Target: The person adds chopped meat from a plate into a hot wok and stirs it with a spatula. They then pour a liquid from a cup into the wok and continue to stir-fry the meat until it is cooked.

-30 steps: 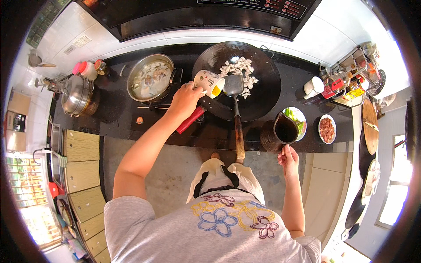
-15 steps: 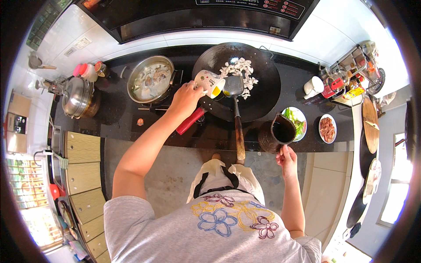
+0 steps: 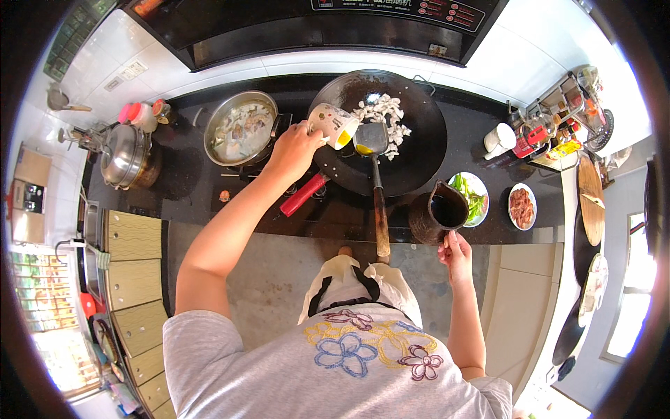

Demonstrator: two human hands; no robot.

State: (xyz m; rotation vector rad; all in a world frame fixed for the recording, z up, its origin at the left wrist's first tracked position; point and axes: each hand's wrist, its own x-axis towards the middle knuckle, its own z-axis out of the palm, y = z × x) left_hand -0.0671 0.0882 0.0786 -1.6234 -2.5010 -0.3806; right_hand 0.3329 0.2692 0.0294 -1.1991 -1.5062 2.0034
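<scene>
My left hand (image 3: 296, 150) is closed on a patterned mug (image 3: 330, 120), tilted over the left side of a black wok (image 3: 419, 164). Yellow liquid shows at the mug's mouth. Pale sliced pieces (image 3: 396, 129) lie in the wok. A spatula (image 3: 379, 202) rests there too, its blade near the mug and its wooden handle sticking out over the counter's front edge; neither hand touches it. By its handle, my right hand (image 3: 456, 255) grips a dark jug (image 3: 426, 218) with dark contents, right of the spatula handle.
A steel pot (image 3: 211, 146) of soup stands left of the wok. Its red handle (image 3: 303, 195) points toward me. Green vegetables on a plate (image 3: 483, 183) and a bowl of raw meat (image 3: 522, 204) are beyond the jug. A white mug (image 3: 500, 138) stands near bottles; a lidded pot (image 3: 122, 157) is far left.
The jug in my right hand has shifted slightly left and turned a little. My left hand still holds the tilted mug in nearly the same place.
</scene>
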